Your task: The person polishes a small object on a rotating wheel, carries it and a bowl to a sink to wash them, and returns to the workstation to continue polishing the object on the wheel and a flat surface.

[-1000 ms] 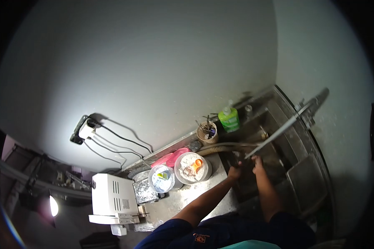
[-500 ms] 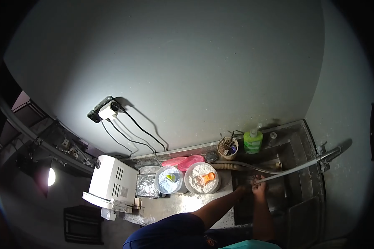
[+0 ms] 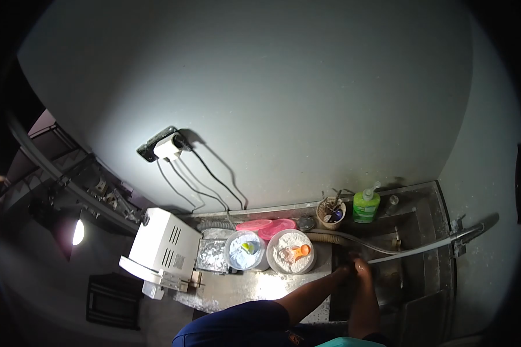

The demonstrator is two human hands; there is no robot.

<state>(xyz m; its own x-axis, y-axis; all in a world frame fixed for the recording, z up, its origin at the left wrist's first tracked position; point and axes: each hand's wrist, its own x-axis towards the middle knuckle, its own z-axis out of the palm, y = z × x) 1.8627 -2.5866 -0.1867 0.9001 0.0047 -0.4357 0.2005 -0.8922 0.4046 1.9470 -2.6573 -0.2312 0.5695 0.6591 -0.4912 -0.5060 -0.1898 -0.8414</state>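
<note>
My left hand [image 3: 345, 270] and my right hand [image 3: 362, 268] are pressed together over the dark metal sink [image 3: 414, 222], just below the open end of a long white faucet spout [image 3: 422, 247]. The spout reaches in from the right wall. Both hands are small and dim in the head view, so I cannot make out their fingers or anything between them. My forearms run up from the bottom edge, in dark blue sleeves.
A green soap bottle [image 3: 366, 206] and a cup of utensils [image 3: 331, 213] stand at the sink's back edge. Left of the sink stand two white tubs of powder [image 3: 293, 254], one holding an orange scoop [image 3: 301, 251], with pink lids [image 3: 266, 225], a foil-covered box [image 3: 213, 254] and a white appliance [image 3: 162, 251]. Cables hang from a wall socket [image 3: 165, 147].
The view has tilted up and swung left, so the sink and counter sit lower and further right. My hands have drawn closer together under the spout's end.
</note>
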